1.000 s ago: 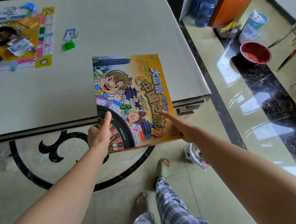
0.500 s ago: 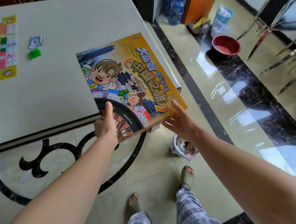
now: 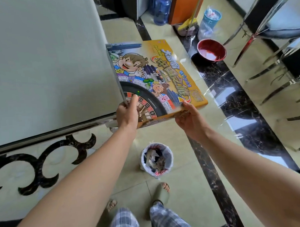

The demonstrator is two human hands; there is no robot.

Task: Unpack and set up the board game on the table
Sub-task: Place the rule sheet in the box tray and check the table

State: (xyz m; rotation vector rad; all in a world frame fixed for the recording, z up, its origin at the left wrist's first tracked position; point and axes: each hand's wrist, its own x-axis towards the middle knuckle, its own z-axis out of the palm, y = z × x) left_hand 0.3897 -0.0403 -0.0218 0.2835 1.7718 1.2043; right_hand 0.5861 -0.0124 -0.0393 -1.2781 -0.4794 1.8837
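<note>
The yellow board game box [image 3: 161, 74], printed with cartoon children and a roulette wheel, hangs in the air past the right end of the pale table [image 3: 44, 66], over the floor. My left hand [image 3: 127, 112] grips its near left corner, thumb on the lid. At the near right edge, my right hand [image 3: 189, 118] holds the box with fingers underneath and thumb on the rim. The laid-out game board is out of view.
A small white waste bin [image 3: 156, 159] full of scraps stands on the floor just below the box. A red basin [image 3: 211, 49], a blue bin [image 3: 209, 21], a water jug [image 3: 161, 7] and metal chair legs [image 3: 271, 58] lie to the right. My feet in slippers are below.
The box has left the table and swung right, out over the floor beyond the table's end. My right hand went from flat fingers on the lid to holding the near right edge.
</note>
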